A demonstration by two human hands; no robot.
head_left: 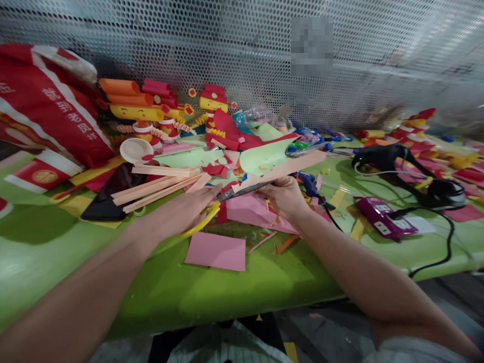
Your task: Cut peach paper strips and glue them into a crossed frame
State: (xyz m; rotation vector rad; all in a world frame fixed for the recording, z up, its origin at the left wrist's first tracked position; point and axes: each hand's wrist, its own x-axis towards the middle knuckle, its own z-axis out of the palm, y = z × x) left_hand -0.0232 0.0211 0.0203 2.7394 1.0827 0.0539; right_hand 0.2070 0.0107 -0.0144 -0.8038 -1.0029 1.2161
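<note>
Wrapped around the yellow handles of a pair of scissors [204,222] is my left hand [187,204]. Their dark blades point right and lie along the lower edge of a long peach paper strip [289,167]. My right hand [285,196] pinches that strip from below, near its middle. At the strip's left end the edge looks jagged. Several cut peach paper strips [162,189] lie in a loose pile just beyond my left hand. Pink paper [257,212] lies beneath both hands, and a separate pink rectangle [216,251] rests closer to the table's front edge.
Paper-cup figures [141,113] stand along the perforated metal wall. At left are a red bag [49,106], a tipped red cup [43,171] and a black phone [109,194]. A purple power strip [385,217] with a black cord and a black headset-like device [408,174] occupy the right.
</note>
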